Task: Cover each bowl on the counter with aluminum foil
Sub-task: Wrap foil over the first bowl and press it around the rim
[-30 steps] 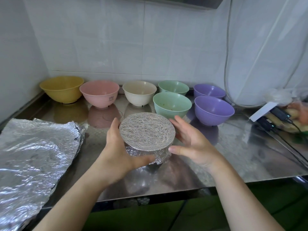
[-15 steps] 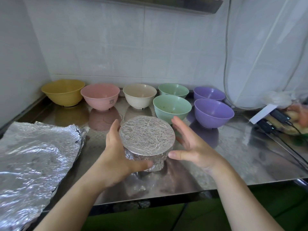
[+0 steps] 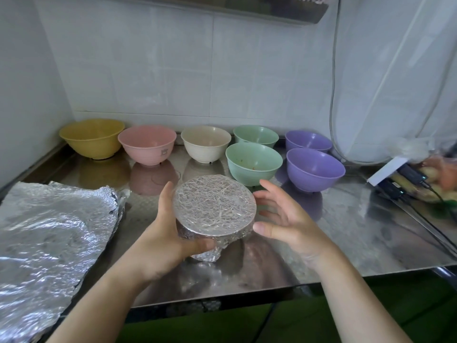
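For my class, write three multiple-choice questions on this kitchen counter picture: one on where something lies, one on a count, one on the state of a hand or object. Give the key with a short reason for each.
1. Where does the loose foil sheet lie?
A. On the counter's left side
B. Over the yellow bowl
C. Beside the purple bowls

2. How many bowls stand uncovered?
A. Five
B. Seven
C. Nine

3. What is the right hand doing?
A. Gripping a purple bowl
B. Open beside the foil-covered bowl
C. Pressing flat on the counter

Key:
1 A, the sheet is spread near the left wall.
2 B: yellow bowl, pink bowl, cream bowl, two green, two purple.
3 B: its fingers are spread next to the foil-covered bowl, which the left hand holds.
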A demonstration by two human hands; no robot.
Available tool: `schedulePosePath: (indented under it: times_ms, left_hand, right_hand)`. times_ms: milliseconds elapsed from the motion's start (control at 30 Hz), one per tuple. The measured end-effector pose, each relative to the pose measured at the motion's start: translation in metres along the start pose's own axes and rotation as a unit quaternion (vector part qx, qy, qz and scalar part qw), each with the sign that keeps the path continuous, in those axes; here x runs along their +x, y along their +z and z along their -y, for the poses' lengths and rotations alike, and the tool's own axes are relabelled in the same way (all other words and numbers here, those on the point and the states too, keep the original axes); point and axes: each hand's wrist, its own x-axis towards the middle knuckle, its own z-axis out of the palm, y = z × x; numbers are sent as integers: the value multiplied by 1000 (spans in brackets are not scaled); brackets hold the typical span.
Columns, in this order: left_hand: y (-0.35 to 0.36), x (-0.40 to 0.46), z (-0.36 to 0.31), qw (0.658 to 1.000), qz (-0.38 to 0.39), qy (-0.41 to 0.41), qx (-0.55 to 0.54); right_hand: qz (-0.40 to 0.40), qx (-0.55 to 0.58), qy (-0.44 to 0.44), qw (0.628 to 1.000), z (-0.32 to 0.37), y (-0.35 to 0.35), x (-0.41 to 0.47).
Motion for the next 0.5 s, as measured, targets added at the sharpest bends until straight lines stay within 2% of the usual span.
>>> schedulePosePath:
  times_ms: [133,300,500]
  left_hand:
    - [10,-6,1,999,-19,33,27]
    - [32,-7,-2,988,-112,84,67]
    - [5,-5,-2,997,-42,65,3]
  right_hand:
    - [-3,59,27,998,11,12,11]
    - [-16,11,11,1000,7,32,10]
    - [-30,-48,4,998,-5,17,1]
